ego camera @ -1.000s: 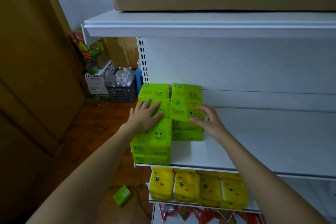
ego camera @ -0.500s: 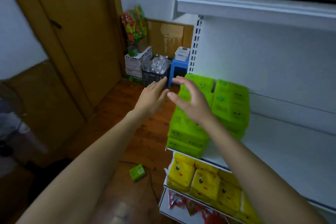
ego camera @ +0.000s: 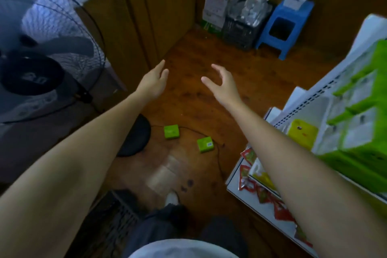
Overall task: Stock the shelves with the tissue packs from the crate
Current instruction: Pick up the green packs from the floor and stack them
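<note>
1. While both my hands reach out over the brown wooden floor (ego camera: pixel 188 100), the thin black cable (ego camera: pixel 217 159) worries me most. It runs close by the left green floor pack (ego camera: pixel 171 132) and the right green floor pack (ego camera: pixel 205 144), two small boxed tissue packs lying loose on the boards. A foot or a scooping finger could snag it.
2. The black-caged standing fan (ego camera: pixel 41 48) is close beside my left forearm, and I judge that a wide swing could knock it.
3. The stacked bright green tissue packs (ego camera: pixel 360 121) sit at the end of the white metal shelf (ego camera: pixel 310 98), near my right arm. A careless elbow could push them off.
4. My left hand (ego camera: pixel 154 81) is stretched forward with the fingers straight and close together, holding nothing, well above the floor packs.
5. My right hand (ego camera: pixel 224 86) is level with it and apart from it, fingers spread and slightly curved with the thumb out. It is also empty.
6. A dark slatted shape (ego camera: pixel 117 211) low by my legs may be the crate, but through the blur I cannot tell.
</note>
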